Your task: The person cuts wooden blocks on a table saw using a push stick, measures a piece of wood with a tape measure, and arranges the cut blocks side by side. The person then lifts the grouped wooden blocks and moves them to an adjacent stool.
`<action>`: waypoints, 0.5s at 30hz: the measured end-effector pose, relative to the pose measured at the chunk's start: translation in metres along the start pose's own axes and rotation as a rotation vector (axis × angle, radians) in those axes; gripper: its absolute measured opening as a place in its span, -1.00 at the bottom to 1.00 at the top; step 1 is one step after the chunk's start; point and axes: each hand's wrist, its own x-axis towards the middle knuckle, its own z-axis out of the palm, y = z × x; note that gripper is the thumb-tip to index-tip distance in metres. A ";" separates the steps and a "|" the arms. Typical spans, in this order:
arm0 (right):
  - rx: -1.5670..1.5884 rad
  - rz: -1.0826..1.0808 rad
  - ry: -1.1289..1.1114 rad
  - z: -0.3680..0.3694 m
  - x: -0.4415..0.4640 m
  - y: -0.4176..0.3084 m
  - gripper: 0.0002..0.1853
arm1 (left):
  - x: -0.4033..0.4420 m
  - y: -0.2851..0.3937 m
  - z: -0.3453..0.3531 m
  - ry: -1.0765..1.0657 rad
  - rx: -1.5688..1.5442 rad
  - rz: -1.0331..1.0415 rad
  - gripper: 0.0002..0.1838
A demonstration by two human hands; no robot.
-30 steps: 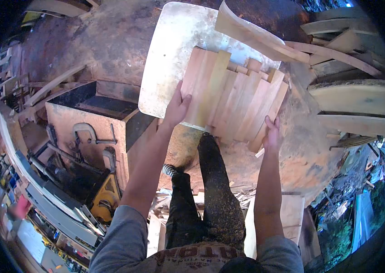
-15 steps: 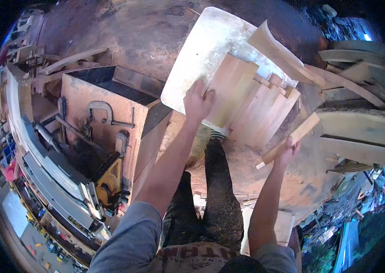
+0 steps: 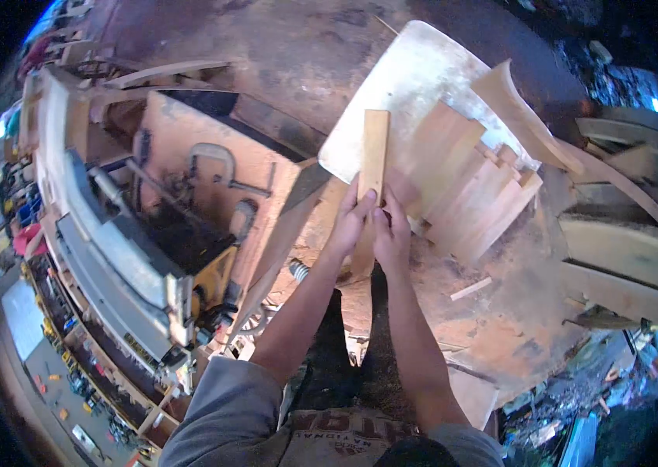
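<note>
A narrow wooden slat (image 3: 376, 144) points away from me, held in both hands in front of my legs. My left hand (image 3: 350, 226) closes on its left side, with the thumb on top. Opposite it, my right hand (image 3: 393, 233) grips the right side, thumbs close together. The slat's near end is partly hidden by the hands. Just beyond, several wooden boards (image 3: 461, 183) lie side by side with staggered ends on a white tabletop-like panel (image 3: 368, 93). A curved wooden piece (image 3: 523, 113) rests across that panel's right edge.
To the left stands an open wooden box (image 3: 189, 132) with a C-clamp (image 3: 216, 159) on its side. Curved timber pieces (image 3: 617, 249) are stacked at right. A thin wood offcut (image 3: 470, 289) lies on the dusty floor. A long bench with tools runs along the far left.
My left hand has left the boards and now grips the slat together with my right hand. The slat has moved leftward to the middle and turned to point away from me. The view has shifted.
</note>
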 end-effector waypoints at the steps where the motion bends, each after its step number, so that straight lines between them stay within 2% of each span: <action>1: -0.012 -0.085 -0.002 0.001 -0.010 -0.006 -0.45 | -0.008 0.007 -0.001 -0.007 -0.042 0.052 -0.50; 2: -0.029 -0.169 -0.009 0.000 -0.022 -0.014 -0.44 | -0.021 0.015 -0.002 0.010 -0.045 0.071 -0.50; 3: -0.085 -0.138 -0.025 -0.004 -0.036 -0.030 -0.43 | -0.039 0.029 -0.002 0.001 -0.109 0.032 -0.50; 4: 0.056 -0.038 -0.128 -0.008 -0.047 -0.046 -0.42 | -0.060 0.042 -0.003 0.003 -0.175 0.002 -0.51; 6: 0.176 0.015 -0.160 -0.015 -0.065 -0.048 -0.57 | -0.109 0.061 -0.009 0.144 -0.263 -0.187 -0.50; 7: 0.227 0.063 -0.175 -0.017 -0.071 -0.053 -0.63 | -0.135 0.063 -0.014 0.138 -0.196 -0.050 -0.50; 8: 0.118 0.020 -0.188 -0.014 -0.083 -0.091 -0.71 | -0.156 0.072 -0.021 0.112 -0.115 0.097 -0.49; 9: 0.008 -0.026 -0.190 -0.014 -0.100 -0.132 -0.71 | -0.187 0.097 -0.026 0.079 -0.141 0.079 -0.45; 12: -0.051 -0.147 -0.210 -0.011 -0.102 -0.129 -0.60 | -0.278 0.149 -0.051 0.080 -0.303 0.113 -0.37; 14: -0.034 -0.176 -0.136 0.021 -0.114 -0.153 -0.52 | -0.328 0.156 -0.084 0.104 -0.312 0.226 -0.34; 15: -0.043 -0.213 -0.182 0.045 -0.124 -0.169 -0.52 | -0.352 0.159 -0.105 0.101 -0.296 0.278 -0.30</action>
